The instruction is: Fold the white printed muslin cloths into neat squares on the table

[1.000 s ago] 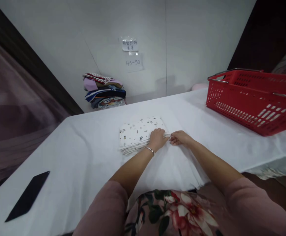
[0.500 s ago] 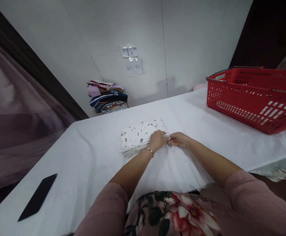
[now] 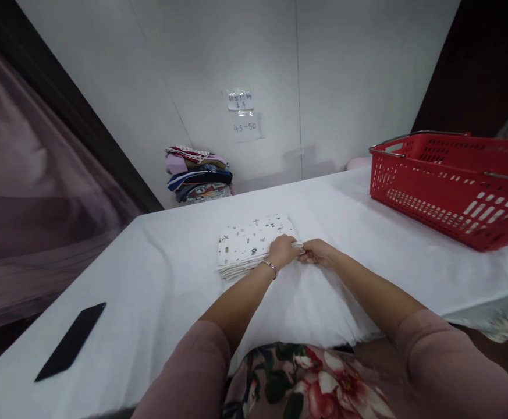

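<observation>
A folded white cloth [image 3: 249,240] with small printed figures lies in several layers on the table. My left hand [image 3: 283,251], with a bracelet at the wrist, is closed over its near right corner, thumb side toward the edge. Just to the right, my right hand [image 3: 317,252] pinches at the same corner, its fingertips touching the layered edge. The fingers of both hands partly hide that corner. Beneath them, the white tablecloth [image 3: 306,297] shows folds running toward my body.
A red plastic basket [image 3: 437,201] with metal handles stands at the right. At the left lies a flat black object [image 3: 71,342]. Behind the table's far edge is a stack of folded fabrics [image 3: 199,174], below paper signs [image 3: 245,127] on the wall.
The view has tilted slightly, so everything sits a little lower and to the right. Both hands stay at the cloth's corner, with only a slight shift of the fingers.
</observation>
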The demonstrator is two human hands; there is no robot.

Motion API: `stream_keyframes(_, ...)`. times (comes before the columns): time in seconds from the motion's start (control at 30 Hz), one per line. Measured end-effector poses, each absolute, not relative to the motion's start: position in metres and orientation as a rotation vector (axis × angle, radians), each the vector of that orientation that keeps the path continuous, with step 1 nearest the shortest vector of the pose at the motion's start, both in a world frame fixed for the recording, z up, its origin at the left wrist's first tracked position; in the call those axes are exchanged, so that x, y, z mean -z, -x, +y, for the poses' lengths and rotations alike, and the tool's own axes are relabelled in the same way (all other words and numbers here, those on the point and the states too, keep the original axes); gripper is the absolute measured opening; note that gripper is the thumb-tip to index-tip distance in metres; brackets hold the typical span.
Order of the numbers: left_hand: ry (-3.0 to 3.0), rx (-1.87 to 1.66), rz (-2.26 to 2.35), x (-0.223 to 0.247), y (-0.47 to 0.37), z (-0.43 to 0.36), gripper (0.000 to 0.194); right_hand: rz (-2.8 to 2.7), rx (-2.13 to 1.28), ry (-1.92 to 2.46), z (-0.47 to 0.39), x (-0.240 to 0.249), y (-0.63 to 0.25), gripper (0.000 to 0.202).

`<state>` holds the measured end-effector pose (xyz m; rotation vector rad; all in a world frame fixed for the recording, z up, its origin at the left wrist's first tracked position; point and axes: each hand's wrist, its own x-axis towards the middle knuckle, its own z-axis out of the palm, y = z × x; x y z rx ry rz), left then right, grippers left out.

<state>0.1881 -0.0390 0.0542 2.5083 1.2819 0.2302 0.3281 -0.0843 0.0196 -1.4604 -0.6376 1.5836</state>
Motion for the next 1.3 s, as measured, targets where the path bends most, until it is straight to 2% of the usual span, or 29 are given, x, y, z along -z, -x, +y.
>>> stream_keyframes(0.17, -2.484, -0.236, 1.277, -0.054, -0.187, -0.036, 0.024, -0.701, -1.523, 1.441, -0.089, -0.022, -0.328, 0.005)
stream_keyframes(0.43, -2.931, -0.337, 1.003, -0.035, -0.186, -0.046, 0.022, -0.735, -1.535, 1.416, -0.096, -0.024, -0.333, 0.008)
stream_keyframes(0.6, -2.939, -0.345, 0.966, -0.026, -0.187, -0.048, 0.022, -0.712, -1.57, 1.438, -0.1, -0.025, -0.333, 0.028)
stream_keyframes(0.7, -2.957, -0.34, 0.922, -0.026, -0.185, -0.051, 0.02, -0.719, -1.572, 1.499, -0.097, -0.024, -0.332, 0.029)
stream_keyframes(0.9, -2.996, -0.357, 1.018, -0.023, -0.167, -0.062, 0.027, -0.721, -1.537, 1.594, -0.093, -0.016, -0.333, 0.017)
stream_keyframes(1.17, -2.943, -0.383, 1.27, -0.027, -0.113, -0.047, 0.026, -0.793, -1.506, 1.637, -0.094, -0.012, -0.336, 0.022)
stream_keyframes(1.3, -2.777, -0.541, 1.434, -0.026, -0.072, -0.043, 0.024, -0.829, -1.507, 1.654, -0.095, -0.015, -0.337, 0.02)
